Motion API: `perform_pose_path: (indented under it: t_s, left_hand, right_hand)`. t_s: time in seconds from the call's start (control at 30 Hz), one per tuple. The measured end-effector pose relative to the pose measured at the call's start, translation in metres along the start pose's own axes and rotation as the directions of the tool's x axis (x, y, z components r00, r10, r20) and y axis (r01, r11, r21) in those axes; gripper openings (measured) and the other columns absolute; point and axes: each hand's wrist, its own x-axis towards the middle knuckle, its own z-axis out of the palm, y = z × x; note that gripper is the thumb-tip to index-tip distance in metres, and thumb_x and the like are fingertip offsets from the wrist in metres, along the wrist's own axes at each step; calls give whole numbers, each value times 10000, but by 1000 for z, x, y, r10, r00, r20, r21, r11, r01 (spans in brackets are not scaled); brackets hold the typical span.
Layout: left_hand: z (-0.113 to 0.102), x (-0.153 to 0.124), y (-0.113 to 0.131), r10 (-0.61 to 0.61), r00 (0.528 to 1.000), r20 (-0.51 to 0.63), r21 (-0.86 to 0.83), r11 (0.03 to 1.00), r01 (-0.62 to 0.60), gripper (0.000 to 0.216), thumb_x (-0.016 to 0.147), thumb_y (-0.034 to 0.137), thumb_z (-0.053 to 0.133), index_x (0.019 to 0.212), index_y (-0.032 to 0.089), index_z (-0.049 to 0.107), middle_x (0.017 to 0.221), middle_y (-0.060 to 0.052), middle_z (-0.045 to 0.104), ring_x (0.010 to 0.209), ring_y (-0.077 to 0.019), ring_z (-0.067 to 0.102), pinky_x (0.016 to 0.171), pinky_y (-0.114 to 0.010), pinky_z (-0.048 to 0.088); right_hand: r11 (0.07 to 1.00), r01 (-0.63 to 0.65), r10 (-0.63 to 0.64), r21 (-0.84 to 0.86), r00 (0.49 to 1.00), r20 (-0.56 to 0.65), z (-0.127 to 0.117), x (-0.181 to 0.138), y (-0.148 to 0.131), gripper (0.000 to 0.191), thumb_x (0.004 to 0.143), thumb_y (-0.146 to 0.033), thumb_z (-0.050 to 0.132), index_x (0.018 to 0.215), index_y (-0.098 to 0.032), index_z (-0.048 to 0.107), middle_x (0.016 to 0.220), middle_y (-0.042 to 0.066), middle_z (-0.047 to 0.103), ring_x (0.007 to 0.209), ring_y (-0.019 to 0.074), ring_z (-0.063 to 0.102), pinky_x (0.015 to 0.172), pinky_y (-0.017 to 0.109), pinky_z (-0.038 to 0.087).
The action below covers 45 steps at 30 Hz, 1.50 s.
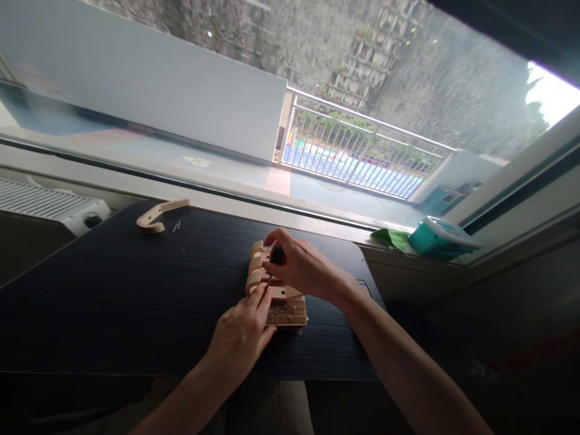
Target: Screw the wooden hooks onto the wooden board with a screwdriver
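My right hand is closed around the dark handle of a screwdriver, which has a bit of red on it. Its thin shaft points down to a curved wooden hook, the nearest of several hooks lying side by side on a wooden board. Fingers of my left hand press on this hook beside the screwdriver's tip, with the thumb at the board's near edge. The tip itself is hidden by those fingers. Small brown bits lie on the bare part of the board.
On the dark table, a loose wooden hook lies at the back left beside a few screws. A radiator stands at left. A green cloth and a teal box are on the windowsill at right.
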Motion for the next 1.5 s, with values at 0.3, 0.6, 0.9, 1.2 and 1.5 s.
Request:
perform_pose_path:
  t_s: [0.3, 0.6, 0.9, 1.2, 1.5]
  left_hand:
    - [3, 47, -20, 16, 1000, 5, 11, 1000, -16, 524, 762, 214, 624, 1270, 146, 516, 1345, -169, 520, 1159, -283, 566, 937, -372, 489]
    - [18, 64, -43, 127, 988, -90, 15, 992, -126, 543, 727, 269, 640, 1247, 138, 546, 1303, -162, 560, 1100, -294, 605, 920, -401, 507]
    - [34, 62, -51, 178, 952, -251, 5, 983, -183, 524, 763, 390, 613, 1249, 208, 534, 1278, -102, 581, 1093, -257, 611, 896, -342, 525]
    - [41, 59, -56, 225, 925, -307, 71, 974, -213, 553, 792, 448, 583, 1264, 166, 525, 1249, -122, 609, 1115, -252, 597, 915, -350, 516]
    - [45, 60, -58, 226, 922, -315, 81, 974, -211, 568, 808, 474, 557, 1266, 140, 525, 1251, -138, 604, 1129, -260, 588, 922, -361, 514]
  right_hand:
    - [999, 31, -36, -35, 988, -153, 8, 26, 28, 176, 832, -203, 509, 1005, -202, 537, 727, -16, 583, 613, 113, 487, 568, 219, 328]
    - [998, 8, 1, 56, 985, -171, 11, 38, 36, 259, 856, -198, 458, 1106, -200, 525, 729, -16, 590, 593, 109, 484, 582, 222, 345]
    - [991, 71, -49, 111, 982, -184, 8, 30, 48, 435, 874, -195, 427, 1308, -223, 454, 870, 32, 615, 743, 131, 535, 684, 260, 409]
    - [973, 149, -100, 177, 960, -263, 12, 37, 60, 338, 867, -253, 500, 1191, -198, 582, 832, 19, 639, 692, 99, 553, 642, 231, 421]
    - [974, 143, -94, 178, 961, -259, 6, 34, 64, 361, 878, -240, 483, 1219, -198, 592, 970, 41, 682, 716, 98, 590, 686, 243, 453]
